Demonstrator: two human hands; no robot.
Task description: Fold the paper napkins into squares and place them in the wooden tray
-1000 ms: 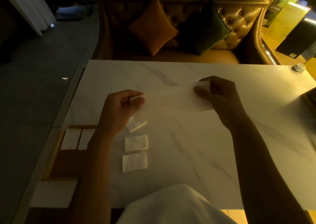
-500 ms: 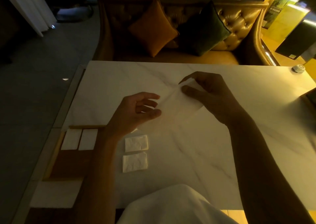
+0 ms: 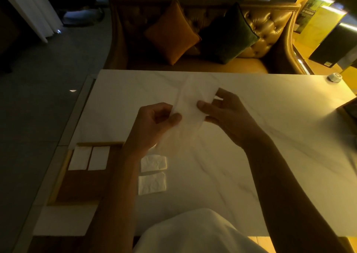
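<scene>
**Q:** ok what's the layout right now?

**me:** Biggest thing is the white marble table point(image 3: 251, 136), with a tufted gold sofa point(image 3: 270, 26) on the far side of it. An orange cushion point(image 3: 171, 33) and a dark green one point(image 3: 228, 36) sit on the sofa. At the near left edge of the table is the wooden tray point(image 3: 77, 187), with two folded napkins point(image 3: 88, 158) side by side in its far end. Just right of the tray, on the table, two more crumpled squares point(image 3: 152, 173) lie one behind the other.

**Q:** and your hands?

**me:** Both are up over the middle of the table with one thin napkin point(image 3: 190, 105) between them. My left hand point(image 3: 152, 126) has its grip pinched on the napkin's near left edge, thumb on top. My right hand point(image 3: 226, 113) is clamped on the right edge, thumb pressed on the paper, fingers behind. The sheet runs from my hands toward the far side, off the table as far as I can tell.
</scene>
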